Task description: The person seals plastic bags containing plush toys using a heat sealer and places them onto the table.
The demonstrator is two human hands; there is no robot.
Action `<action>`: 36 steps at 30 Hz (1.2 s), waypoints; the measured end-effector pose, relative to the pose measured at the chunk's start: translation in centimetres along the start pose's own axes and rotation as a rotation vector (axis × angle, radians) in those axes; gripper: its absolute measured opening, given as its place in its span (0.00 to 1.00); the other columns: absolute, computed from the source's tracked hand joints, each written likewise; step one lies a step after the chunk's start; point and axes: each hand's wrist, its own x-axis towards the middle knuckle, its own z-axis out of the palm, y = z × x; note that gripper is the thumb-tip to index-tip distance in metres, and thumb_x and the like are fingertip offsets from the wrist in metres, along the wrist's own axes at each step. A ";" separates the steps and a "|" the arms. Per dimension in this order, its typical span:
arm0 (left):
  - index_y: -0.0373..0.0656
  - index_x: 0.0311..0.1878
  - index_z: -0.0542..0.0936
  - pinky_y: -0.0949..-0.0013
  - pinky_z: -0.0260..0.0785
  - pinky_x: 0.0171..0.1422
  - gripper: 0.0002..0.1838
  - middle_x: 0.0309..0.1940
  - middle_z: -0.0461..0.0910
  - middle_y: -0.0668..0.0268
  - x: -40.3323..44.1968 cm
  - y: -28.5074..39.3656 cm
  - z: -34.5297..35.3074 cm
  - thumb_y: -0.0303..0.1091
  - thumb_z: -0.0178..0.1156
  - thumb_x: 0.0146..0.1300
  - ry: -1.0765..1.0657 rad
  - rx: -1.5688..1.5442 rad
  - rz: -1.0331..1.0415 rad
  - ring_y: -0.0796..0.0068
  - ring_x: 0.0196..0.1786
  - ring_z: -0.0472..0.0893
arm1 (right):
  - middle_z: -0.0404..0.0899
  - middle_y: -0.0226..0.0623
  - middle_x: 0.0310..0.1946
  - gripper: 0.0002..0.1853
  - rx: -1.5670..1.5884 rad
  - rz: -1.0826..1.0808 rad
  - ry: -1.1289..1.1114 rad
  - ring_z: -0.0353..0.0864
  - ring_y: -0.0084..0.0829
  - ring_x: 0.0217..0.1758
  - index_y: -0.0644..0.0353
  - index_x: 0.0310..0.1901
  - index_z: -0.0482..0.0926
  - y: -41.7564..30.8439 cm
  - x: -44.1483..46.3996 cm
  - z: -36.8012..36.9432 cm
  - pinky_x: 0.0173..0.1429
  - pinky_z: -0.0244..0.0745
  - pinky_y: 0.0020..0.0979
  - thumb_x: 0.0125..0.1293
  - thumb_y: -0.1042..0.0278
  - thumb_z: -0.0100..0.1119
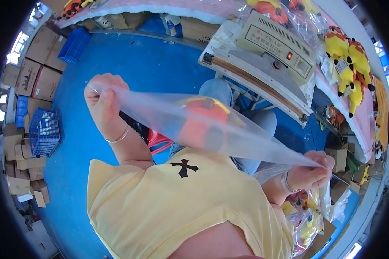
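Observation:
A clear plastic bag (259,140) is pulled taut between my two hands, slanting down from left to right in front of my body. My left hand (106,97) is raised and closed on one end of it. At the opposite end, my right hand (312,169) pinches a corner, lower down. Through the plastic shows a red-orange and yellow plush toy (205,123), partly blurred; I cannot tell for certain whether it is fully inside the bag.
A sealing machine (276,47) with a lit red switch stands ahead on the right. Yellow plush toys (350,60) lie beside it, and several bagged toys (306,220) sit low at right. Left are a blue crate (44,134) and cardboard boxes (34,77).

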 end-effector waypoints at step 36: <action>0.42 0.30 0.78 0.84 0.49 0.22 0.08 0.17 0.69 0.77 11.4 -5.5 9.1 0.35 0.58 0.60 0.333 0.448 -0.390 0.88 0.18 0.59 | 0.76 0.31 0.28 0.07 -0.786 -0.195 -0.316 0.72 0.29 0.27 0.57 0.38 0.76 2.5 11.9 -3.6 0.35 0.69 0.28 0.63 0.71 0.46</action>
